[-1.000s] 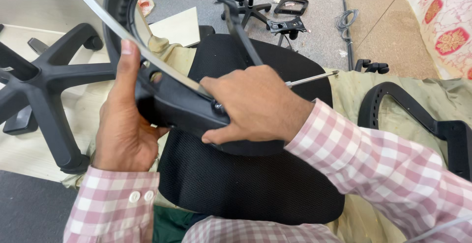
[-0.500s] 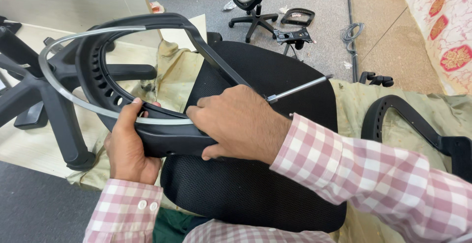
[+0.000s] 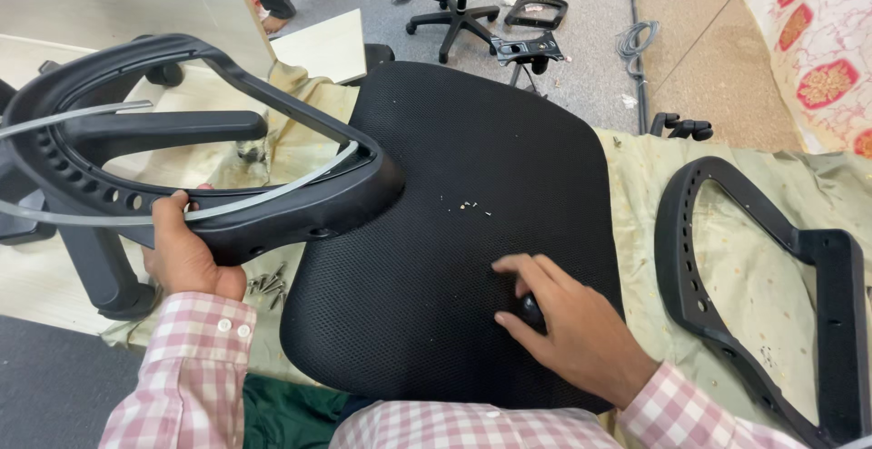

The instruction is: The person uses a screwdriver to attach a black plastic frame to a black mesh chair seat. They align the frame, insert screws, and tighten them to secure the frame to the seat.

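We steady the armrest frame [image 3: 209, 204], risking a slip
Left hand [image 3: 186, 254] grips it; right hand [image 3: 568, 322] curls over a dark tool on the seat cushion [image 3: 454, 258], near loose screws [image 3: 270, 284]

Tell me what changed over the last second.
The right hand let go of the black plastic armrest frame and now rests on the black mesh seat cushion, fingers on a small dark object. The frame has swung left, off the cushion. The left hand still grips the frame.
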